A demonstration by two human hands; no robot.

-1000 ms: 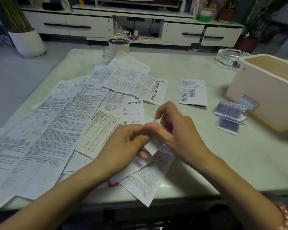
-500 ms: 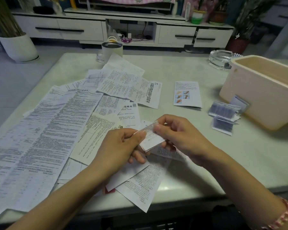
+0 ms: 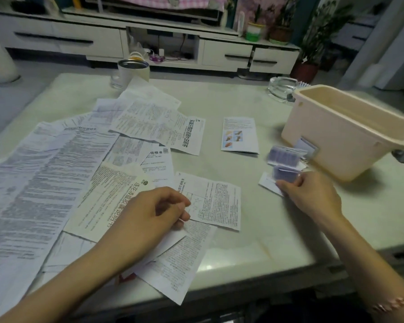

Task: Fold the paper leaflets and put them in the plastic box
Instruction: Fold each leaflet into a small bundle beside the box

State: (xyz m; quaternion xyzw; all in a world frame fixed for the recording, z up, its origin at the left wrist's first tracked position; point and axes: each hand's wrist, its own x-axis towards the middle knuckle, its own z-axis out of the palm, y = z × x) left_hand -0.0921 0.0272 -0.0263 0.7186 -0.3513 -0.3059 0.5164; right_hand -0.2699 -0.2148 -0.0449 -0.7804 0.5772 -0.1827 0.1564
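My right hand [image 3: 312, 197] pinches a small folded leaflet [image 3: 268, 184] and holds it low over the table, right beside a pile of folded leaflets [image 3: 284, 157]. That pile lies against the front wall of the cream plastic box [image 3: 331, 145] at the right. My left hand [image 3: 154, 213] rests with loosely curled fingers on the spread of unfolded leaflets [image 3: 45, 178], holding nothing. One flat leaflet [image 3: 217, 201] lies just right of its fingers.
A leaflet with colour pictures [image 3: 239, 134] lies alone mid-table. A metal-rimmed cup [image 3: 133, 71] stands at the far edge, and a glass ashtray [image 3: 281, 88] sits behind the box. The table's front edge runs just below my forearms.
Both hands held the folded leaflet together in front of me. My right hand has carried it right to the folded pile, and my left hand has let go and dropped onto the papers.
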